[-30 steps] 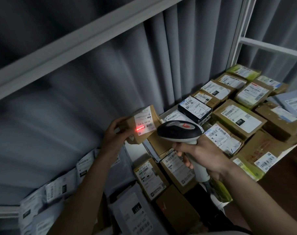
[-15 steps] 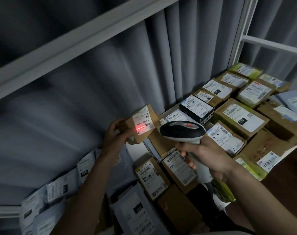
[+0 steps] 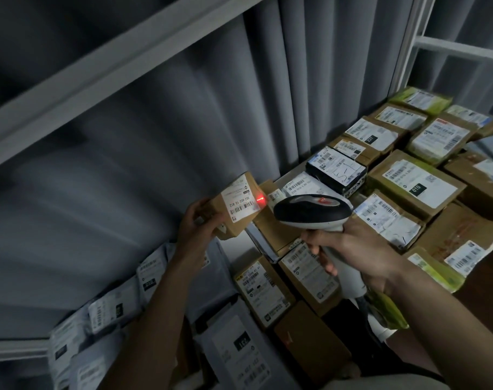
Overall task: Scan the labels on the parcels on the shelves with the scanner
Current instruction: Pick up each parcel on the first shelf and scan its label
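My left hand (image 3: 196,226) grips a small brown cardboard parcel (image 3: 231,220), lifted above the shelf with its white label (image 3: 241,202) turned toward me. A red scan dot glows at the label's right edge. My right hand (image 3: 349,249) holds the grey and black scanner (image 3: 312,211) by its handle, its head aimed left at that parcel from close by. Below and to the right, several labelled parcels cover the shelf, among them a black box (image 3: 336,173) and a large brown box (image 3: 417,184).
A grey curtain (image 3: 239,108) hangs behind the shelf. A white shelf beam (image 3: 113,74) crosses overhead and a white upright (image 3: 408,43) stands at the right. Grey mailer bags (image 3: 115,308) lie at the lower left. More cardboard boxes (image 3: 263,288) fill the shelf under my arms.
The red scan light has slid from the middle of the label to its right edge. Both hands, the parcel and the scanner have stayed nearly in place.
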